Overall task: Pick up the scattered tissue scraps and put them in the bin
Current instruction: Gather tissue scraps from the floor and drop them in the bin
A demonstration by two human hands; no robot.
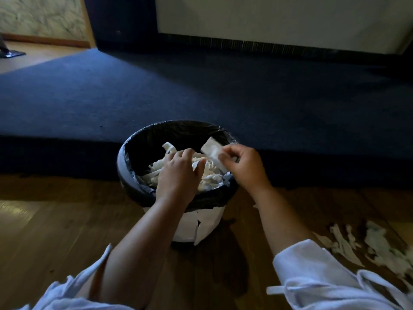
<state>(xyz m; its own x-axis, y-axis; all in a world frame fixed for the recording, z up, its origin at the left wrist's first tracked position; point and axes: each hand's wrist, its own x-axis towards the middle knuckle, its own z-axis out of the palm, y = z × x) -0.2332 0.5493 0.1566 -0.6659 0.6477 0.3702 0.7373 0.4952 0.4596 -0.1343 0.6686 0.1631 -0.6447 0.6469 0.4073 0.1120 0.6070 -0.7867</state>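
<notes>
A round bin lined with a black bag stands on the wooden floor at the edge of a dark blue carpet. White tissue scraps fill its bottom. My left hand reaches into the bin over the scraps, fingers curled, with a small white scrap at its fingertips. My right hand hovers over the bin's right rim and pinches a white tissue strip. More torn tissue scraps lie scattered on the floor at the right.
The dark blue carpet spreads beyond the bin up to a pale wall panel. Wooden floor lies around the bin. White sleeves cover my forearms. A doorway opens at the far left.
</notes>
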